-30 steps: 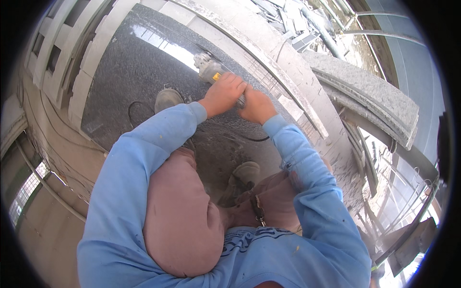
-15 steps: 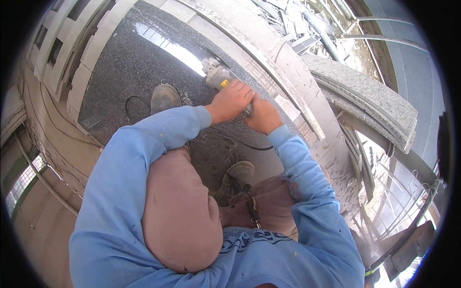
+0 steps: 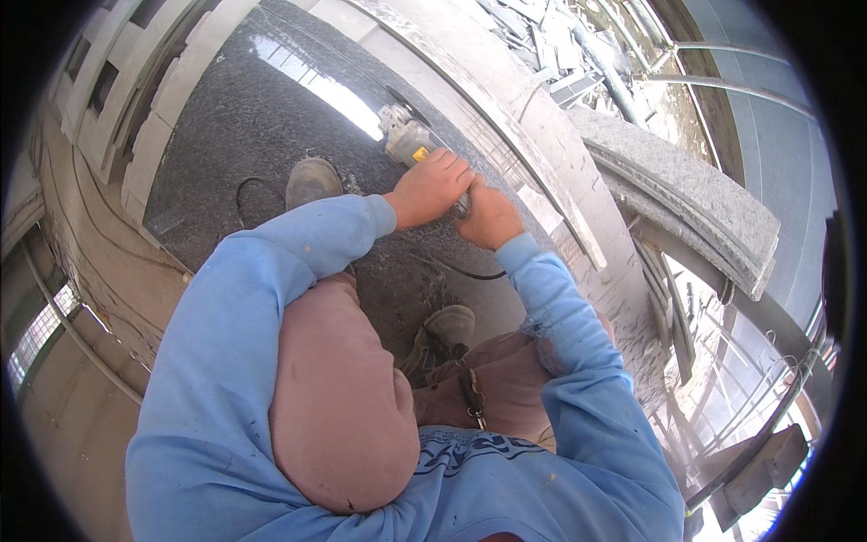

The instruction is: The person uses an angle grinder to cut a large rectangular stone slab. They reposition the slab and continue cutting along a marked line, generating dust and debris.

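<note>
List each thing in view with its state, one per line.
Left hand: grip closed around the grinder
Right hand: grip closed on its rear end
Angle grinder: held; disc spin can't be told
Dark speckled stone slab: flat, glossy, partly dusty
Black cord: slack, curved
Grey slabs: stacked

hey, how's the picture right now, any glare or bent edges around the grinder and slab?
Head view: a white glare streak crosses the dark slab, ending near the grinder; the rubble at upper right looks washed out. Head view: fisheye distortion bows the slab's long edge, and the corners go black. Head view: left hand and right hand look reasonably sharp.
</note>
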Action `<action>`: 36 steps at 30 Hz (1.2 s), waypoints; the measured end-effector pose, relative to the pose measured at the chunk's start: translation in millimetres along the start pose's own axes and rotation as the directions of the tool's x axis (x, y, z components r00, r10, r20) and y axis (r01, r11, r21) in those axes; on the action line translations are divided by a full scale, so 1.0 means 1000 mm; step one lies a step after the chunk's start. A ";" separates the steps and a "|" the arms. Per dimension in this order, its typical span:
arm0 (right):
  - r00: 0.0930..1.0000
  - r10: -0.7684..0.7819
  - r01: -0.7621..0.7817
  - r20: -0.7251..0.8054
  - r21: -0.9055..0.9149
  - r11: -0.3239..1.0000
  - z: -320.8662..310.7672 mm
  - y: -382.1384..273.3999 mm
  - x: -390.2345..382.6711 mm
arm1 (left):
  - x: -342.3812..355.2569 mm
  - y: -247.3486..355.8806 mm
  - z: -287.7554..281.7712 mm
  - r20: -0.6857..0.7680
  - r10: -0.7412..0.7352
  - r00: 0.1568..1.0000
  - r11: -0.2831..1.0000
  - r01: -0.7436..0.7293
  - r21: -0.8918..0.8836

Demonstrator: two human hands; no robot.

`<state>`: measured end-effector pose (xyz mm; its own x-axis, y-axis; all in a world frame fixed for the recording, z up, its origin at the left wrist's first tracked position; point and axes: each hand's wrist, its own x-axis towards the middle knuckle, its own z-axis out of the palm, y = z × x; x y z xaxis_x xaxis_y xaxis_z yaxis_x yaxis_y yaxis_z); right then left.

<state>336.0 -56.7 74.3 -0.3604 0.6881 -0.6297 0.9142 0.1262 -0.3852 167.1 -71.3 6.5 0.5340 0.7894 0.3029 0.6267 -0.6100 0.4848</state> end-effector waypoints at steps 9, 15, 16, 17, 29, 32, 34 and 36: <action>1.000 -0.019 0.019 0.001 -0.031 0.999 0.003 -0.009 0.020 | -0.004 -0.019 0.001 -0.019 -0.026 0.999 1.000 0.027 0.007; 1.000 -0.026 0.026 -0.007 -0.048 0.999 0.001 -0.012 0.025 | -0.003 -0.023 -0.003 0.017 -0.053 0.998 0.999 0.053 0.002; 1.000 -0.026 0.026 -0.003 -0.050 0.998 0.000 -0.012 0.026 | -0.003 -0.023 -0.003 0.018 -0.054 0.998 0.999 0.054 0.004; 1.000 -0.026 0.026 0.000 -0.053 0.998 0.000 -0.012 0.025 | -0.003 -0.023 -0.002 0.019 -0.055 0.998 0.998 0.055 0.005; 0.999 -0.035 0.035 0.008 -0.004 0.999 0.002 0.012 -0.003 | 0.006 0.009 0.001 -0.032 -0.013 0.999 1.000 0.013 -0.025; 1.000 -0.028 0.028 0.009 -0.007 1.000 0.000 0.015 -0.011 | 0.006 0.016 0.003 -0.014 0.004 1.000 1.000 -0.003 0.019; 1.000 -0.009 0.009 0.016 -0.028 1.000 -0.005 0.010 -0.014 | 0.005 0.018 0.003 0.007 -0.004 1.000 1.000 0.004 0.022; 1.000 -0.001 0.001 0.016 -0.036 0.999 -0.007 0.008 -0.013 | 0.006 0.018 0.003 0.013 -0.004 1.000 1.000 0.004 0.027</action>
<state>349.4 -60.1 84.0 -0.3639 0.6767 -0.6400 0.9198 0.1530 -0.3612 182.8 -77.7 14.1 0.5388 0.7910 0.2898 0.6438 -0.6085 0.4640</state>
